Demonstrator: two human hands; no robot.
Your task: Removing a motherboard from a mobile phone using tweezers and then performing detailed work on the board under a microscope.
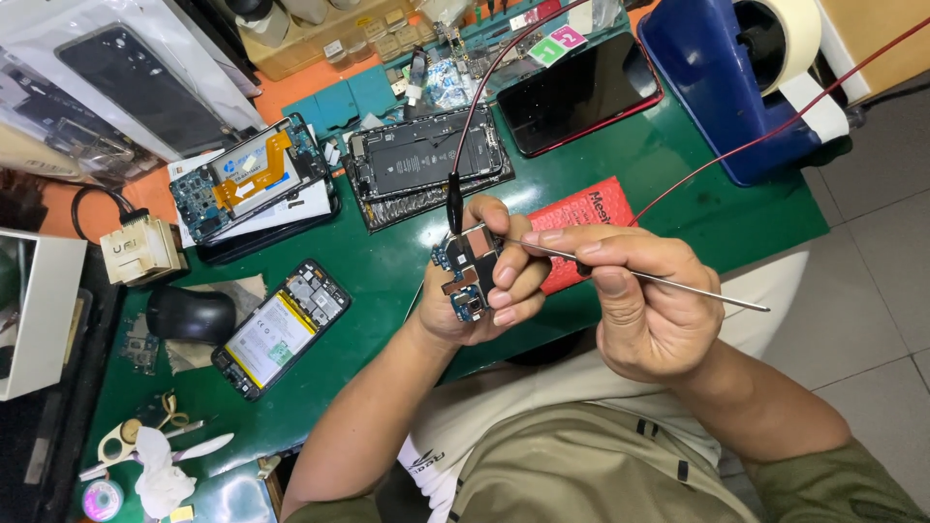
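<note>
My left hand (484, 286) grips a small phone circuit board (467, 276), blue with dark chips, held up over the green mat (387, 271). A black clip on a red wire (484, 107) hangs at the board's top edge. My right hand (635, 300) pinches long thin metal tweezers (668, 283), whose tip meets the top of the board next to my left fingertips. The tweezers' far end sticks out to the right past my hand.
Three opened phones lie on the mat: one at the back centre (426, 160), one at the back left (252, 179), one at the front left (281, 329). A red-edged phone (581, 92), blue tape dispenser (736, 87), black mouse (189, 315), scissors (145, 441).
</note>
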